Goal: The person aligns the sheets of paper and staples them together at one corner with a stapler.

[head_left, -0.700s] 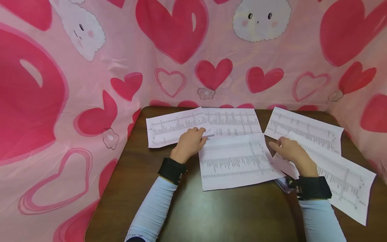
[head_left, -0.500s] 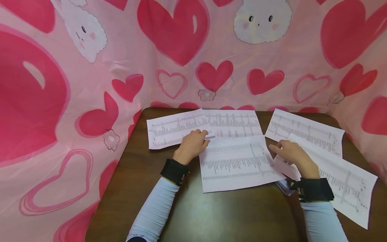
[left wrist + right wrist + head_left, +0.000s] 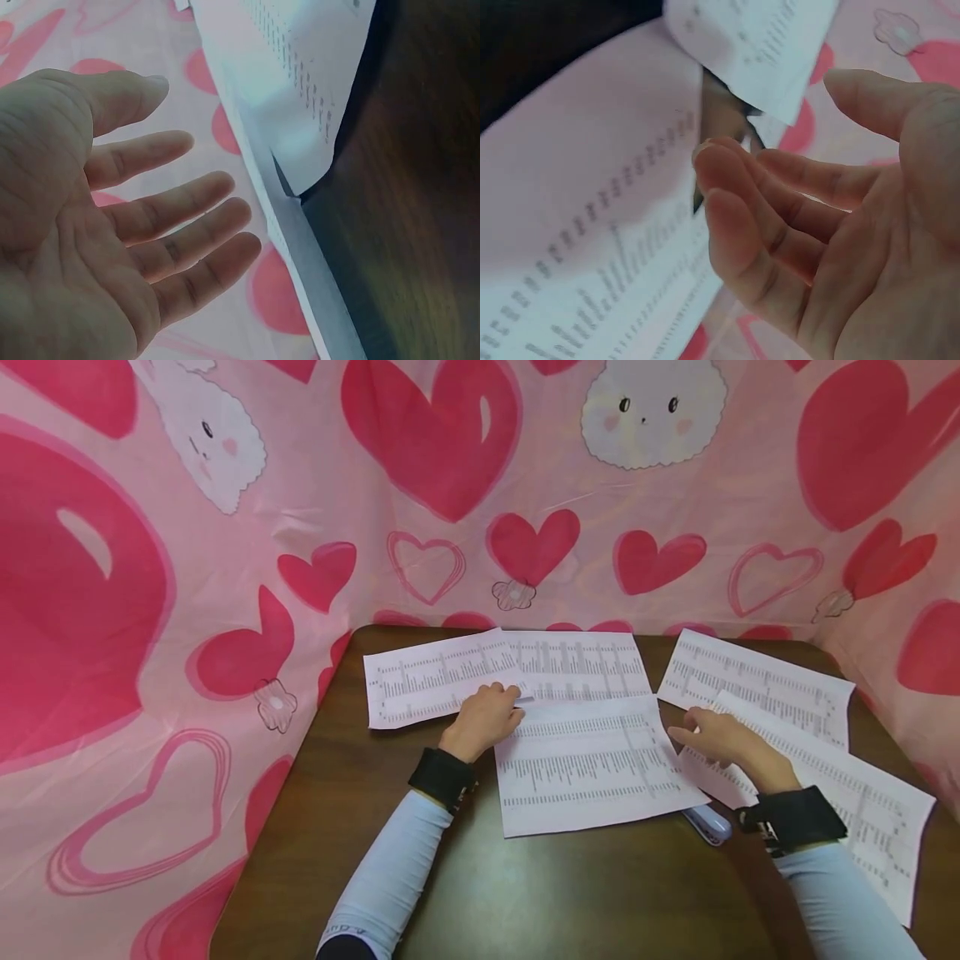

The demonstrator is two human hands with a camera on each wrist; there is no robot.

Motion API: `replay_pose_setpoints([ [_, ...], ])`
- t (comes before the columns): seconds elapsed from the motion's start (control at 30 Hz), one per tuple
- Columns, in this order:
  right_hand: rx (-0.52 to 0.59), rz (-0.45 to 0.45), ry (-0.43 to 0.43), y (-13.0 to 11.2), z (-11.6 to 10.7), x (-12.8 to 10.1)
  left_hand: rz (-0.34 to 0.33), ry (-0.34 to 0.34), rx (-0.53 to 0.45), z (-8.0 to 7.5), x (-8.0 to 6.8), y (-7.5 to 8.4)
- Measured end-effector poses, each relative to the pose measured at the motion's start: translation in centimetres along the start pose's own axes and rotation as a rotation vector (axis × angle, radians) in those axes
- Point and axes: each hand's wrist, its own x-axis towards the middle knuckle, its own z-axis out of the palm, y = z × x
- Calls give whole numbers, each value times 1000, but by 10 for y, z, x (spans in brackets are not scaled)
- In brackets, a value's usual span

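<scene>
My left hand point(image 3: 483, 718) hovers over the meeting edges of the left printed sheet point(image 3: 427, 681) and the middle printed sheet point(image 3: 577, 768). In the left wrist view its fingers point(image 3: 202, 277) are spread and relaxed, with nothing held. To the right, my right hand point(image 3: 723, 742) is over the left end of the long right sheet point(image 3: 847, 785). Its fingers point(image 3: 735, 232) bend loosely around nothing in the right wrist view. A pale blue, round-ended object point(image 3: 710, 827) sticks out from under the middle sheet's lower right corner; the rest is hidden.
Another printed sheet point(image 3: 585, 664) lies at the back, partly overlapped by the left one. One more sheet point(image 3: 757, 681) lies at the back right, under the long sheet. Brown tabletop point(image 3: 585, 893) shows in front. Pink heart-patterned cloth point(image 3: 450, 560) hangs behind and beside the table.
My left hand has shifted slightly right. The right wrist has swung outward to the right, uncovering more of the pale blue object. The sheets look the same.
</scene>
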Motion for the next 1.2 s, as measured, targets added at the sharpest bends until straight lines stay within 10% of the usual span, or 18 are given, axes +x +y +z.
replay_pose_setpoints([
  [1.2,-165,-34,0,-7,19,18,-46,-86,106,25,10,8],
])
